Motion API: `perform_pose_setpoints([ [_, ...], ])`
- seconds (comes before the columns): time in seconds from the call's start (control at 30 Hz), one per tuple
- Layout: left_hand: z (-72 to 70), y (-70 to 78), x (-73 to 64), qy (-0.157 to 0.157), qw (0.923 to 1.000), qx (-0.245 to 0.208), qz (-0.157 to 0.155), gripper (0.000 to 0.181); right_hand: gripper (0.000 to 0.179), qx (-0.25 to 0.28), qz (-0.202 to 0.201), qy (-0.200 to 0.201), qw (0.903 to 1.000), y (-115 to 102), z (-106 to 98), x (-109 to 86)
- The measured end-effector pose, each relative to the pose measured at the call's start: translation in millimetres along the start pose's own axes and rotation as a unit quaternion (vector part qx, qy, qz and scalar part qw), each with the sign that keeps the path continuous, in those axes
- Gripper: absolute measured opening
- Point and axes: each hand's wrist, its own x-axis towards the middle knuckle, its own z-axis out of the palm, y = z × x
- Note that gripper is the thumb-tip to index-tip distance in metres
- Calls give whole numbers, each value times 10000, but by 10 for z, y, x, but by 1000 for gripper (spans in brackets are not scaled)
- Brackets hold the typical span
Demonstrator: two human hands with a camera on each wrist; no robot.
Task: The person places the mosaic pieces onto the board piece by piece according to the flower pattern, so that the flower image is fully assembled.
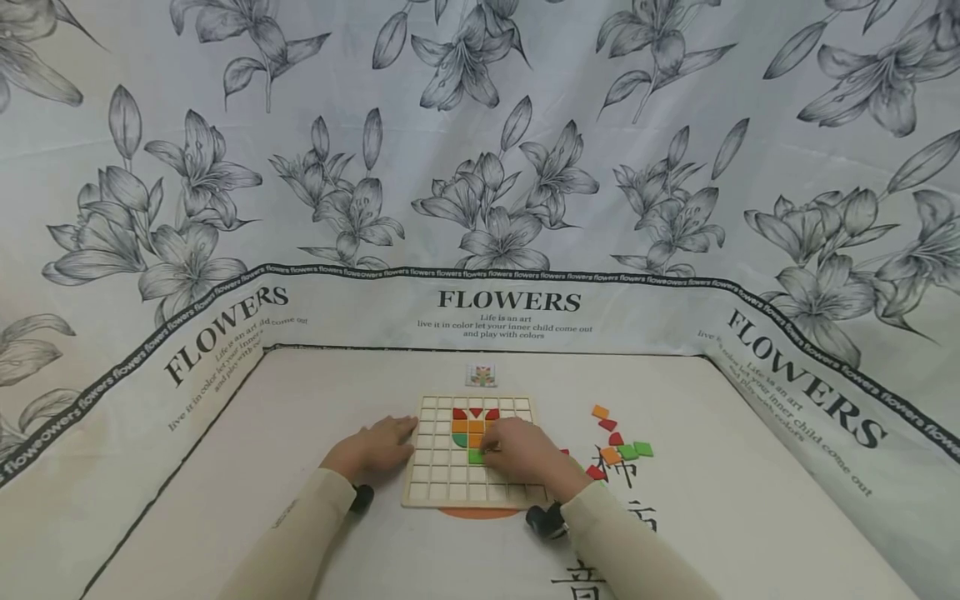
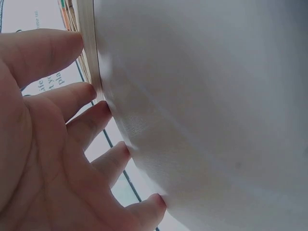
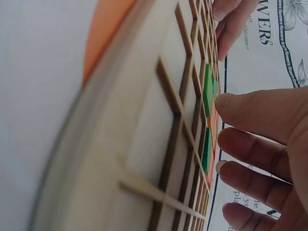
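A pale wooden grid board (image 1: 435,492) lies flat, its middle squares filled with red, orange and green tiles. With spread, nearly straight fingers, my left hand (image 1: 377,446) touches the board's left edge; the left wrist view shows the thumb and fingertips along that side. My right hand (image 1: 519,450) is over the board's right half and hides some squares. In the right wrist view its thumb is by a green tile (image 3: 207,91) and another green tile (image 3: 206,149) sits in the grid. No piece is visible between these lightly bent fingers.
Loose tiles lie right of the board, among them an orange tile (image 1: 600,412), a green tile (image 1: 643,449) and a red tile (image 1: 595,472). Behind the board is a small pattern card (image 1: 481,376). A flowered curtain (image 1: 510,183) surrounds the table.
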Motion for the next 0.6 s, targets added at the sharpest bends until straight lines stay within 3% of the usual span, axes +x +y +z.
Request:
perform_pose_setpoints([
  [0.4,-14,14,-13,-6,10000,87,23,57,15,104,928,72,9956,345,-252,-136],
  [0.6,-8,9,-34,24,9999,40,94,57,19,226,1290,-117,9913,556,-425,-257],
])
